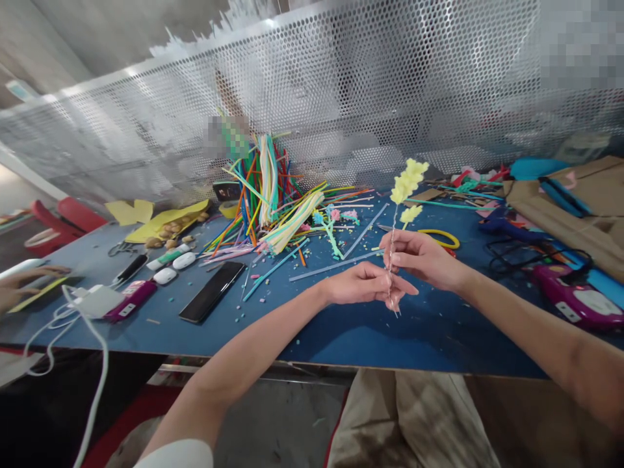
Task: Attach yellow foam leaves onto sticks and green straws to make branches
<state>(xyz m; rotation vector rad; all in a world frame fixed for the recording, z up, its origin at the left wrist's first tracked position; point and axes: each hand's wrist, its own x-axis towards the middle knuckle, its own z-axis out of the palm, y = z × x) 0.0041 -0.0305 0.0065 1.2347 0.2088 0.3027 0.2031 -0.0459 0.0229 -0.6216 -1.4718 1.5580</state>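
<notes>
Above the blue table, both my hands pinch the thin twisted wire stem of a yellow pipe-cleaner flower, which stands nearly upright. My left hand grips the stem low down, near its loose wire ends. Higher up, my right hand has its thumb and fingers closed on the same stem. A smaller yellow tuft shows just behind the right hand's fingers; whether it joins the stem I cannot tell. Yellow-handled scissors lie behind my right hand, partly hidden by it.
Bundles of coloured pipe cleaners stand and lie at the back centre, near finished small flowers. A black phone lies left, beyond it a purple box and white cables. Purple glue guns or devices sit right. Another person's hand is far left.
</notes>
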